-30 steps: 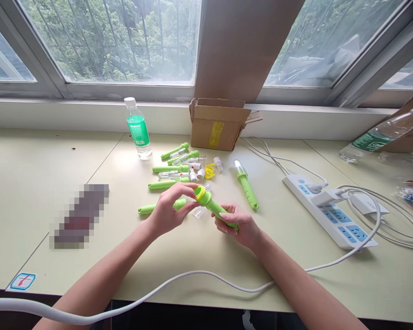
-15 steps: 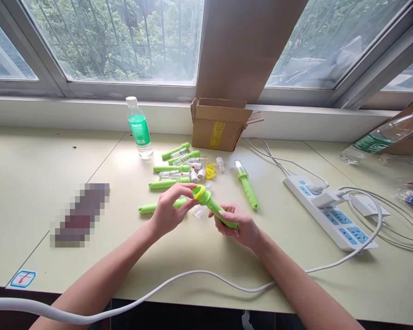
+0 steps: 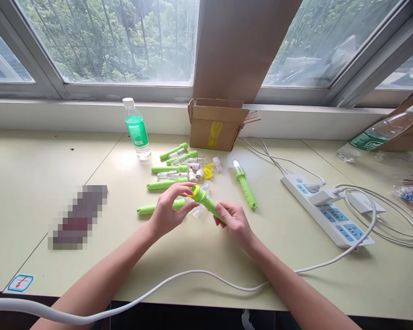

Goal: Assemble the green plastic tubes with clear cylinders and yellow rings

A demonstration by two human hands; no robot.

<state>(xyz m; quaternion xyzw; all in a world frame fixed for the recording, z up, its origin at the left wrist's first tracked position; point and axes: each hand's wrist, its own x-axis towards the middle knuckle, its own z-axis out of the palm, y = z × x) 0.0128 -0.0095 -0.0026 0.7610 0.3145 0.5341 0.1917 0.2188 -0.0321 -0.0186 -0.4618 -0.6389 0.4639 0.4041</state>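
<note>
My right hand (image 3: 234,224) is closed round the lower part of a green plastic handle (image 3: 206,201), which slants up to the left. At its wide upper end sits a yellow ring (image 3: 194,191). My left hand (image 3: 168,206) has its fingers and thumb curved about that end, with the fingertips on the ring. Just beyond lie several more green handles (image 3: 168,169), clear ribbed tubes (image 3: 172,175), small white-based pieces (image 3: 199,173) and loose yellow rings (image 3: 208,172). One green handle with a clear cap (image 3: 245,183) lies apart on the right.
An opened cardboard box (image 3: 215,128) stands by the window sill, with a water bottle (image 3: 136,130) left of it. To the right are a white power strip (image 3: 326,213) with plugs and another bottle (image 3: 378,135). A white cable (image 3: 192,272) crosses in front of my forearms.
The green handle has shifted slightly left, and my right hand's hold on it looks changed, with the thumb now along the top. The whole view has moved a little.
</note>
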